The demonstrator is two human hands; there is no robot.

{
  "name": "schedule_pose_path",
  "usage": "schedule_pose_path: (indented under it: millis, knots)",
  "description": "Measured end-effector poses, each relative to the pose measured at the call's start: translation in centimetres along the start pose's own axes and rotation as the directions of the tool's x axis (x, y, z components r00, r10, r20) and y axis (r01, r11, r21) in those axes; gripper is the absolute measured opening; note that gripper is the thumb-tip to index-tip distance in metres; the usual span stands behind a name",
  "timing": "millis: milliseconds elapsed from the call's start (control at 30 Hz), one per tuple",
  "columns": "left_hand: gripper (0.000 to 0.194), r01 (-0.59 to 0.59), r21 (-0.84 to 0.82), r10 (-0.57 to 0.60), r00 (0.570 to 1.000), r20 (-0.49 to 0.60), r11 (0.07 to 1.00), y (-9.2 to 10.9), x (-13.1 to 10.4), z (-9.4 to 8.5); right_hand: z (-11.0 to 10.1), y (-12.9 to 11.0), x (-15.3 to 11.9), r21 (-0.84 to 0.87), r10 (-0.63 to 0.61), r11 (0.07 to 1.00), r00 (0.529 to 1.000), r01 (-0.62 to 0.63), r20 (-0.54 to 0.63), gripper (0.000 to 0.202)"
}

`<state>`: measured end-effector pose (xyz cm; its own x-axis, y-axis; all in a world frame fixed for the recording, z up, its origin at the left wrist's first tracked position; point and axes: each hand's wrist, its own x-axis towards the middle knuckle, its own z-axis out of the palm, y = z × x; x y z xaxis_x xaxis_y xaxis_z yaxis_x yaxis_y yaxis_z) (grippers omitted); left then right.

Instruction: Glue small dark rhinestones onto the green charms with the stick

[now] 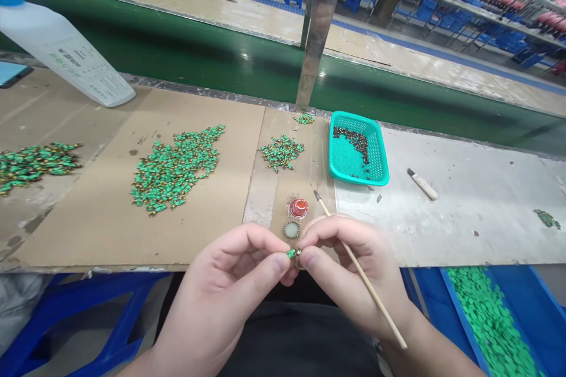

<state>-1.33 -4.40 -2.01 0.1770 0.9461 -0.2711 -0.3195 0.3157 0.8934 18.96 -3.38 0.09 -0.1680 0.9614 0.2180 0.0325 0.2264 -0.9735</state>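
Observation:
My left hand point(239, 283) pinches a small green piece point(291, 253) between thumb and forefinger. My right hand point(354, 271) meets it fingertip to fingertip, pinching a tiny metallic-looking part point(298, 252) at the green piece's right end. A thin wooden paintbrush point(360, 271) with a dark tip is also tucked in my right hand, its bristles pointing away from me. Just beyond the fingertips sit a bottle cap point(292, 230) with pale contents and a red, glossy cap-like dish point(298, 207). Whether the two small parts are joined is too small to tell.
Piles of green-and-dark pieces point(177, 168) lie on the cardboard at left, a smaller pile point(282, 152) nearer the middle. A teal basket point(381, 174) holds small dark parts. Rightward lies a knife-like tool point(423, 184). A white bottle point(75, 53) stands left; a blue tray point(469, 318) holds green discs below.

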Motion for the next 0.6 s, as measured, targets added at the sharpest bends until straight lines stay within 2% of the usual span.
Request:
schedule_pose_path:
  millis: [100,167,300,433,533,600]
  knots:
    - [0.019,-0.022,0.044,0.023,1.0,-0.01,0.999,0.1,-0.1,0.1,0.1,-0.2,0.0,0.062,0.061,0.996,0.998,-0.062,0.021,0.018]
    - [0.016,-0.037,0.071,0.039,0.999,-0.028,0.997,0.2,-0.2,0.2,-0.1,-0.1,0.0,0.025,0.062,0.998,0.998,-0.062,0.026,0.017]
    - [0.013,-0.079,0.135,0.088,0.994,-0.061,0.988,0.3,-0.6,0.2,-0.7,-0.1,-0.1,-0.172,-0.049,0.983,0.997,0.058,0.055,0.019]
    - [0.013,-0.164,0.277,0.189,0.98,-0.064,0.947,0.4,-0.7,0.0,-1.0,-0.3,-0.2,-0.362,-0.168,0.913,0.982,0.187,0.082,0.019]
    - [0.016,-0.229,0.322,0.254,0.967,-0.037,0.919,0.4,-0.6,0.0,-1.0,-0.3,-0.1,-0.424,-0.224,0.871,0.969,0.248,0.108,0.018]
    - [0.013,-0.201,0.294,0.224,0.973,-0.047,0.934,0.4,-0.5,0.0,-0.9,-0.4,0.0,-0.414,-0.226,0.874,0.967,0.254,0.118,0.018]
